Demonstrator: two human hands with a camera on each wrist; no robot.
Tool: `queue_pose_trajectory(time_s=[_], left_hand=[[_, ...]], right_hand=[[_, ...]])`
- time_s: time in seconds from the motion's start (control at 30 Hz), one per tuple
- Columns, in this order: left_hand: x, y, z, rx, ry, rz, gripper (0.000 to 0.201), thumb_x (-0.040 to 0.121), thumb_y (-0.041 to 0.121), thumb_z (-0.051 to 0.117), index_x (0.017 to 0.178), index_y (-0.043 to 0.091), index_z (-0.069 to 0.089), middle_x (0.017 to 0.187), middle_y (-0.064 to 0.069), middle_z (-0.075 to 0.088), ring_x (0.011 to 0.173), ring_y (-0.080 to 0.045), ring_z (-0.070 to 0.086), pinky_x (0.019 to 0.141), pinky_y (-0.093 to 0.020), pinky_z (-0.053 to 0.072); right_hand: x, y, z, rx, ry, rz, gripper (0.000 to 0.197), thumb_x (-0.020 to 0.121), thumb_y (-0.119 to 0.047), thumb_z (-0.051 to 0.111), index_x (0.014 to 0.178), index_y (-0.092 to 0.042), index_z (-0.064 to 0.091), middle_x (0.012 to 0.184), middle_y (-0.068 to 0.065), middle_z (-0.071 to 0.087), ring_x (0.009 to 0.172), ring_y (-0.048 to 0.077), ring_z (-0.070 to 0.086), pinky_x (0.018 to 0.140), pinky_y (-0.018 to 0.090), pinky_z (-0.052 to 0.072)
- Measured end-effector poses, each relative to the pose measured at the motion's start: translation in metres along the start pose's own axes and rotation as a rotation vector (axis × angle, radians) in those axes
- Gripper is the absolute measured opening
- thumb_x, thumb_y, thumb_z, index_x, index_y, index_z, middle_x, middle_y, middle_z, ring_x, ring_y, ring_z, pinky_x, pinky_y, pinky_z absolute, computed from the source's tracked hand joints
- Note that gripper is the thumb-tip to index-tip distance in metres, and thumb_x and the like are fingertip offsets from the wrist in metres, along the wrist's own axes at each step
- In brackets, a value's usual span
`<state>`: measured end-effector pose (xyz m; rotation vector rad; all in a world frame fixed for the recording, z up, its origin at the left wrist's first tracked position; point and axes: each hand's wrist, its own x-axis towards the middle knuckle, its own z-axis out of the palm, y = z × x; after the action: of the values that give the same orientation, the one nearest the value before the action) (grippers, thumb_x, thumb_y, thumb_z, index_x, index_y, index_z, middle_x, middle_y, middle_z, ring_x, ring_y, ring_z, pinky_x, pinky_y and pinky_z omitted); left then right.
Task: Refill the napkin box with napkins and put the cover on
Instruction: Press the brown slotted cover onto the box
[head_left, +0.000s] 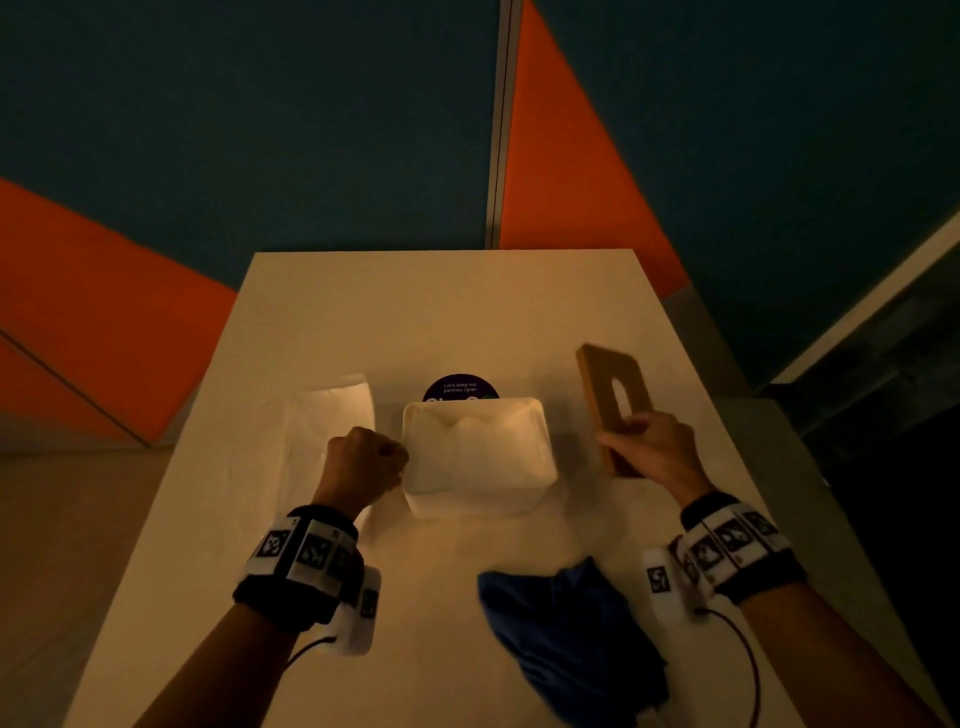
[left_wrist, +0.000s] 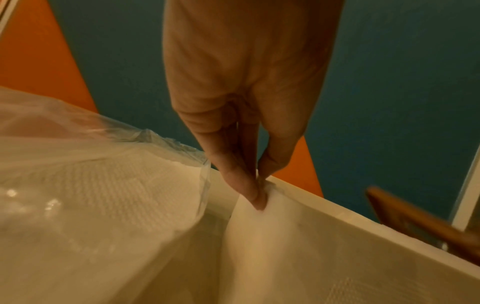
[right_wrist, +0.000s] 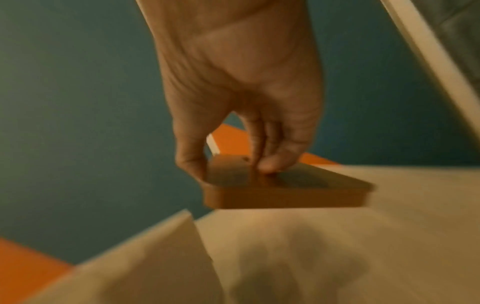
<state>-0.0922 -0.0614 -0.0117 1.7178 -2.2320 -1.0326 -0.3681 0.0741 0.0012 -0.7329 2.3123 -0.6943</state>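
A white napkin box (head_left: 546, 457) stands mid-table, filled with white napkins (head_left: 478, 447). My left hand (head_left: 363, 462) is at the box's left rim (left_wrist: 337, 214), its thumb and fingers (left_wrist: 249, 185) pinching that edge. My right hand (head_left: 649, 447) holds the brown wooden cover (head_left: 613, 400), with its long slot, lifted and tilted to the right of the box. In the right wrist view the cover (right_wrist: 280, 191) hangs above the table, gripped by thumb and fingers (right_wrist: 275, 162).
A clear plastic pack of napkins (head_left: 327, 431) lies left of the box, also close in the left wrist view (left_wrist: 91, 185). A blue cloth (head_left: 571, 639) lies near the front edge. A dark round sticker (head_left: 460, 388) sits behind the box.
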Motion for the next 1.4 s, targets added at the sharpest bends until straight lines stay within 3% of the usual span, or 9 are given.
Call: queue_pose_trajectory(time_s=[0.13,0.27,0.33,0.43,0.53,0.67,0.9,1.17,1.4], left_hand=[[0.000,-0.006,0.001,-0.099,-0.025,-0.039,0.022,0.088,0.017,0.056,0.080,0.005,0.073,0.057,0.000,0.064,0.061,-0.016,0.062,0.075,-0.025,0.047],[0.003,-0.015,-0.006,-0.361,0.041,-0.115,0.031,0.091,0.031,0.055,0.086,0.004,0.071,0.072,-0.005,0.069,0.067,-0.020,0.066,0.077,-0.036,0.055],[-0.001,-0.014,-0.010,-0.466,0.048,-0.118,0.044,0.091,0.044,0.047,0.093,0.006,0.069,0.079,-0.004,0.069,0.072,-0.017,0.066,0.066,-0.031,0.053],[-0.009,-0.009,-0.013,-0.485,-0.002,-0.101,0.050,0.088,0.054,0.044,0.098,0.011,0.068,0.089,-0.005,0.070,0.080,-0.019,0.067,0.062,-0.028,0.053],[-0.009,-0.008,-0.009,-0.332,0.015,-0.031,0.035,0.087,0.039,0.057,0.103,0.010,0.069,0.090,-0.008,0.073,0.078,-0.021,0.070,0.070,-0.035,0.058],[-0.011,-0.006,-0.004,-0.237,0.038,0.004,0.026,0.087,0.021,0.061,0.109,0.008,0.068,0.092,-0.013,0.074,0.078,-0.024,0.070,0.066,-0.030,0.057],[-0.011,-0.003,-0.002,-0.152,0.073,0.020,0.025,0.087,0.017,0.059,0.110,0.009,0.067,0.105,-0.013,0.072,0.090,-0.029,0.067,0.085,-0.041,0.056],[-0.008,-0.003,0.002,-0.101,0.080,0.011,0.023,0.086,0.022,0.061,0.103,0.009,0.070,0.093,-0.014,0.074,0.080,-0.030,0.068,0.077,-0.042,0.058],[-0.006,0.000,0.004,-0.023,0.085,-0.006,0.023,0.088,0.026,0.057,0.088,0.009,0.073,0.078,-0.012,0.073,0.066,-0.025,0.066,0.069,-0.035,0.057]], right_hand=[[-0.026,-0.029,-0.004,-0.104,-0.060,-0.423,0.050,0.068,-0.019,0.083,0.114,-0.012,0.063,0.083,-0.016,0.056,0.068,-0.002,0.053,0.060,0.004,0.045],[-0.031,-0.051,0.022,-0.474,-0.277,-0.641,0.064,0.065,-0.028,0.082,0.124,-0.017,0.058,0.113,-0.004,0.055,0.092,0.009,0.049,0.081,0.022,0.046],[-0.030,-0.058,0.034,-0.564,-0.352,-0.656,0.065,0.068,-0.030,0.079,0.128,-0.018,0.055,0.122,-0.001,0.052,0.105,0.015,0.051,0.085,0.027,0.046],[-0.028,-0.064,0.044,-0.656,-0.413,-0.638,0.064,0.072,-0.029,0.076,0.131,-0.019,0.052,0.130,0.001,0.047,0.119,0.022,0.046,0.092,0.032,0.044],[-0.025,-0.066,0.050,-0.666,-0.424,-0.640,0.063,0.069,-0.029,0.078,0.128,-0.019,0.055,0.123,0.000,0.051,0.115,0.021,0.048,0.091,0.034,0.047],[-0.021,-0.068,0.050,-0.690,-0.419,-0.649,0.063,0.069,-0.030,0.078,0.127,-0.020,0.056,0.122,0.000,0.054,0.112,0.019,0.050,0.092,0.036,0.047],[-0.018,-0.066,0.050,-0.741,-0.400,-0.683,0.064,0.068,-0.035,0.077,0.127,-0.023,0.055,0.123,-0.003,0.054,0.111,0.018,0.051,0.086,0.031,0.045],[-0.015,-0.065,0.052,-0.788,-0.388,-0.713,0.067,0.063,-0.040,0.077,0.125,-0.024,0.057,0.121,-0.001,0.056,0.112,0.019,0.045,0.089,0.034,0.042],[-0.015,-0.059,0.051,-0.731,-0.388,-0.713,0.067,0.064,-0.040,0.077,0.126,-0.023,0.057,0.121,-0.001,0.056,0.120,0.020,0.039,0.101,0.040,0.038]])
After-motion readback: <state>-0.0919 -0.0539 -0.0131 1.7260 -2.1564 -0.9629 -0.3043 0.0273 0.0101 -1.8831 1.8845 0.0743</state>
